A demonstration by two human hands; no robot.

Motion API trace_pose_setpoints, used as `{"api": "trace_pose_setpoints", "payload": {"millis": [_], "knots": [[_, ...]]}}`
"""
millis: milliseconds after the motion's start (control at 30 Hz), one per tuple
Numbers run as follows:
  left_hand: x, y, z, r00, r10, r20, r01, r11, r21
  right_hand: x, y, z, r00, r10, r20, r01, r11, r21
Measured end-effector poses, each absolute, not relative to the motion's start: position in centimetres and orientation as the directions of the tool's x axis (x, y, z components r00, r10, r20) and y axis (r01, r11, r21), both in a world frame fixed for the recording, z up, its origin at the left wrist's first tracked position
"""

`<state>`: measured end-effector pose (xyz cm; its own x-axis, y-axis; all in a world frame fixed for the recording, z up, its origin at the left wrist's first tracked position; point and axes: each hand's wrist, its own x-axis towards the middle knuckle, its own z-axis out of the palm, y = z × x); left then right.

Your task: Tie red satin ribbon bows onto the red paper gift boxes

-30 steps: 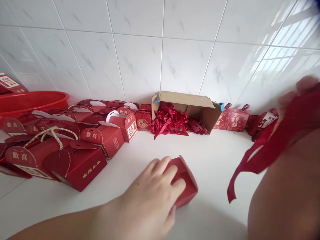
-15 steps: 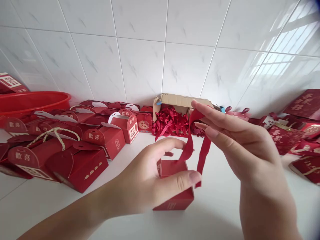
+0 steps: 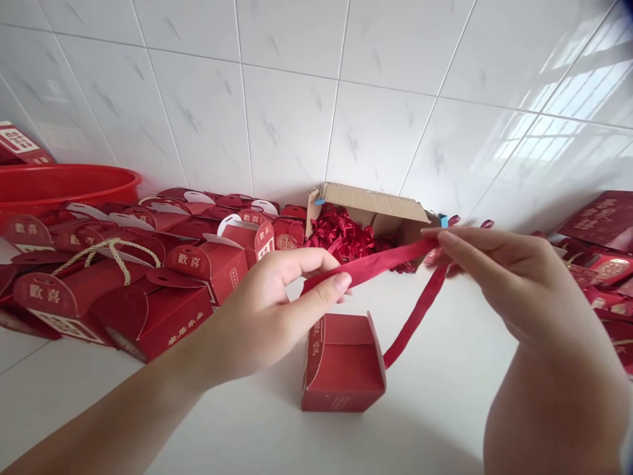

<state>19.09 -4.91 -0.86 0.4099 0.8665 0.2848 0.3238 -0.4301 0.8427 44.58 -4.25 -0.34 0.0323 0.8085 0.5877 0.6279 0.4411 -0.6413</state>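
Observation:
A small red gift box (image 3: 343,364) stands on the white tiled floor (image 3: 435,409) in front of me, its top flaps loosely folded. Above it a red ribbon (image 3: 383,260) is stretched between my hands. My left hand (image 3: 267,307) pinches one end between thumb and forefinger. My right hand (image 3: 499,277) pinches the ribbon further along, and the loose tail hangs down to the box's right side.
A heap of folded red gift boxes (image 3: 123,270) lies at the left, beside a red plastic basin (image 3: 64,188). A cardboard carton (image 3: 370,211) full of red ribbons lies on its side at the back. More red boxes (image 3: 603,257) are piled at the right.
My left hand has let go of the small box and taken one end of the ribbon. Both hands have drawn the ribbon out taut above the box.

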Motion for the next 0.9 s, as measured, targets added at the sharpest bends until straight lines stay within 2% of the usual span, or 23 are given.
{"api": "trace_pose_setpoints", "payload": {"millis": [67, 133, 233, 333, 433, 567, 700, 900], "knots": [[19.1, -5.1, -0.9, 0.472, 0.837, 0.278, 0.333, -0.461, 0.822, 45.0, -4.4, -0.3, -0.091, 0.89, 0.446, 0.734, 0.363, -0.574], [19.4, -5.4, -1.2, 0.521, 0.801, 0.295, 0.349, -0.516, 0.782, 44.3, -4.8, -0.3, -0.183, 0.914, 0.361, 0.755, 0.366, -0.544], [19.8, -5.9, -1.6, 0.546, 0.773, 0.323, 0.373, -0.57, 0.732, 41.9, -5.2, -0.3, -0.365, 0.883, 0.295, 0.583, 0.464, -0.667], [19.8, -6.2, -1.9, 0.562, 0.771, 0.298, 0.411, -0.573, 0.709, 39.8, -5.2, -0.5, -0.528, 0.836, 0.148, 0.39, 0.394, -0.832], [19.8, -6.3, -1.9, 0.579, 0.767, 0.276, 0.435, -0.577, 0.691, 39.5, -4.8, -0.8, -0.546, 0.838, 0.023, 0.362, 0.261, -0.895], [20.0, -6.1, -1.8, 0.599, 0.753, 0.272, 0.446, -0.596, 0.668, 40.4, -4.5, -1.1, -0.579, 0.813, -0.063, 0.387, 0.206, -0.899], [20.1, -6.0, -1.8, 0.611, 0.75, 0.252, 0.48, -0.605, 0.635, 41.2, -4.5, -0.6, -0.6, 0.796, -0.087, 0.419, 0.219, -0.881], [20.4, -5.5, -4.1, 0.593, 0.778, 0.206, 0.62, -0.604, 0.501, 42.3, -4.4, 0.2, -0.522, 0.853, -0.018, 0.607, 0.357, -0.71]]}}
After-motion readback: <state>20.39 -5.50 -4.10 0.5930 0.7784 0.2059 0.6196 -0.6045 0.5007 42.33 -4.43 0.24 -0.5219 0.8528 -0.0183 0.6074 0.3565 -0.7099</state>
